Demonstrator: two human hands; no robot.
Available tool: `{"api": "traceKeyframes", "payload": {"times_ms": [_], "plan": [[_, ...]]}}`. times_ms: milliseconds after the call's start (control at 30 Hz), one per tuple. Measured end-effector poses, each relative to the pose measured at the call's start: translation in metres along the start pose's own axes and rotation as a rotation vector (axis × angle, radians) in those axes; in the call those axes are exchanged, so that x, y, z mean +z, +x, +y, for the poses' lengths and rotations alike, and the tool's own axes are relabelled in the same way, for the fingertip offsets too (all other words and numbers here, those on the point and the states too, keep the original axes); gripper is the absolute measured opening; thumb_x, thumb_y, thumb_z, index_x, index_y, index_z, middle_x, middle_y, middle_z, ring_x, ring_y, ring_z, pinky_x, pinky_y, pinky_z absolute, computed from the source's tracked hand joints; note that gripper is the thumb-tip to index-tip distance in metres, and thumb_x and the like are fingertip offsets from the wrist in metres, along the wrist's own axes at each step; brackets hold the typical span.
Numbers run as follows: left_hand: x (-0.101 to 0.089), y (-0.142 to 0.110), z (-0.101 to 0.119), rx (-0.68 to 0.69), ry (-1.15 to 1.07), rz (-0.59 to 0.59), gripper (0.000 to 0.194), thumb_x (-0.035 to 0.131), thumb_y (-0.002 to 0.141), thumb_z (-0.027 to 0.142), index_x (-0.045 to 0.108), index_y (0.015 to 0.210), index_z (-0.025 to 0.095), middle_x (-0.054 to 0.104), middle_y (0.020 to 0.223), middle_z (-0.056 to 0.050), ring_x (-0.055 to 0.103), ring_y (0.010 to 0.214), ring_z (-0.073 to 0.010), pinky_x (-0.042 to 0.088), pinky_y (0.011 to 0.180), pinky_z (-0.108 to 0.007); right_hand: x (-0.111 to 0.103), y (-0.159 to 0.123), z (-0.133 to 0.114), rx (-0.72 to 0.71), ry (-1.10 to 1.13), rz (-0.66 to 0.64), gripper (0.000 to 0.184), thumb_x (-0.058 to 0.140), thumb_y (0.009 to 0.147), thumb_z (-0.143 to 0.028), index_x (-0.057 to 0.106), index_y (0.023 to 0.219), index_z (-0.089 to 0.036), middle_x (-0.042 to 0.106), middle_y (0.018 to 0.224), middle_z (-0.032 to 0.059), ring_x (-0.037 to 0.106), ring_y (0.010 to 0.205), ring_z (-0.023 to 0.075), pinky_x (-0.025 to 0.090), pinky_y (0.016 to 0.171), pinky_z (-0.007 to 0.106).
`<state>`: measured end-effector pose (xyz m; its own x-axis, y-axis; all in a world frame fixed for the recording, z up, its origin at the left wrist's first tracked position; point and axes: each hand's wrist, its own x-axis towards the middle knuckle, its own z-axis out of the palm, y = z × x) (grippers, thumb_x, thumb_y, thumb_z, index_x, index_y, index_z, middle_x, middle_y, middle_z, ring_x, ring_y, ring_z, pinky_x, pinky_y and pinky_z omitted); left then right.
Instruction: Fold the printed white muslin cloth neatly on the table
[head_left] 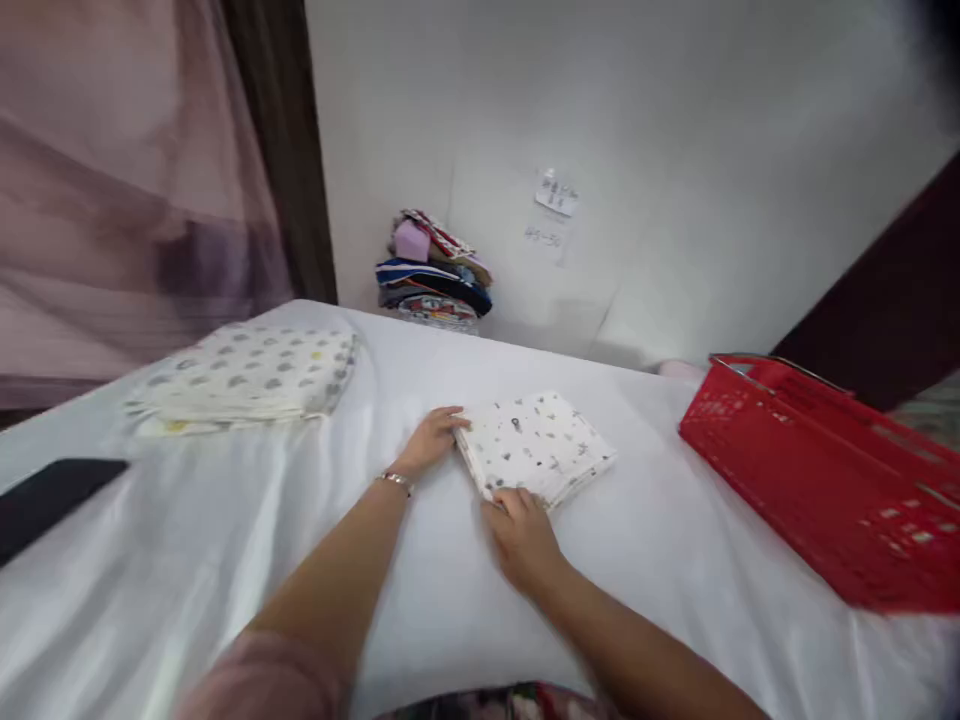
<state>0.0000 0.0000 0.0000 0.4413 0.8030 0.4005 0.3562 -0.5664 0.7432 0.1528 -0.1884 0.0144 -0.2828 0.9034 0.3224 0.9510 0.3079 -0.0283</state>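
The small cloth (536, 440) is white with scattered dark motifs — the larger cloth (259, 375), white with grey heart-like shapes and yellow touches — the basket (814, 495), red.

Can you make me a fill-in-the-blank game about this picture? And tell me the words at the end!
1. The left hand and right hand touch a small folded cloth whose background colour is ____.
2. A bracelet goes round the person's ____ wrist.
3. The colour of the big basket is ____.
4. In the picture, the paper notes on the wall are to the ____ of the colourful pile.

Missing words: white; left; red; right.
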Motion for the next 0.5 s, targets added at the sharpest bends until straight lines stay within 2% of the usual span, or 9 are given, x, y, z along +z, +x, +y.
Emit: {"api": "traceKeyframes", "payload": {"times_ms": [100,300,500], "plan": [[0.003,0.003,-0.005,-0.002,-0.028,-0.054,0.034,0.046,0.061,0.013,0.072,0.083,0.022,0.057,0.120,-0.002,0.050,0.112,-0.0207,0.037,0.102,-0.037,-0.003,0.000,0.000,-0.013,0.000,0.007,0.022,0.050,0.074,-0.009,0.055,0.093,-0.019,0.053,0.098,0.0062,0.042,0.085,0.0195,0.031,0.072,0.032],[0.004,0.005,-0.005,-0.187,-0.088,0.023,0.031,0.043,0.066,0.021,0.072,0.077,0.020,0.057,0.121,-0.002,0.052,0.111,-0.0207,0.038,0.101,-0.033,-0.007,0.001,0.001,-0.018,0.013,0.023,0.023,0.050,0.075,-0.011,0.055,0.096,-0.020,0.054,0.100,0.0055,0.043,0.085,0.0193,0.033,0.072,0.031],[0.001,0.007,-0.003,-0.281,-0.015,0.072,0.029,0.045,0.068,0.019,0.072,0.076,0.022,0.058,0.120,0.000,0.053,0.110,-0.0206,0.038,0.101,-0.034,-0.010,-0.013,0.000,0.007,0.138,0.032,0.024,0.054,0.071,-0.013,0.058,0.094,-0.020,0.049,0.119,0.0064,0.042,0.101,0.0211,0.035,0.084,0.034]]}}
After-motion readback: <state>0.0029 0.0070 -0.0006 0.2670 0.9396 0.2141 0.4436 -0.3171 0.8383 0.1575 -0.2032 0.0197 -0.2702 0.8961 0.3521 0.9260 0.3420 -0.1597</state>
